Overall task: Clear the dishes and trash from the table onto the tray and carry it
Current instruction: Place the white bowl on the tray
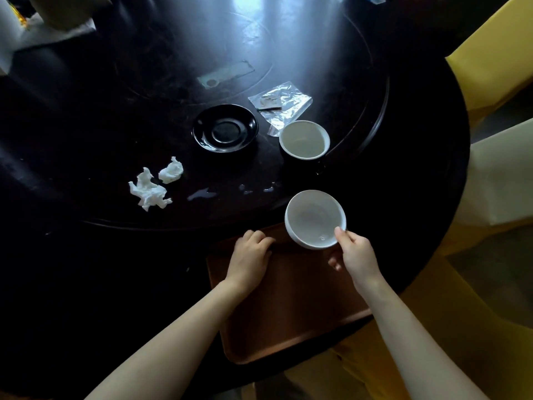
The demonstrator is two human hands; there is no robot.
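Observation:
My right hand grips the near rim of a white bowl, holding it tilted over the far right corner of the brown tray. On the tray's far left part my left hand rests with its fingers curled, holding nothing. A second white-lined bowl stands farther back on the dark round table. Left of it lies a black saucer. Two crumpled white tissues lie to the left. Behind the far bowl is a clear plastic wrapper.
Small puddles of liquid glisten on the raised turntable between the tissues and the held bowl. Yellow-covered chairs stand at the right. Pale objects and paper sit at the far left corner.

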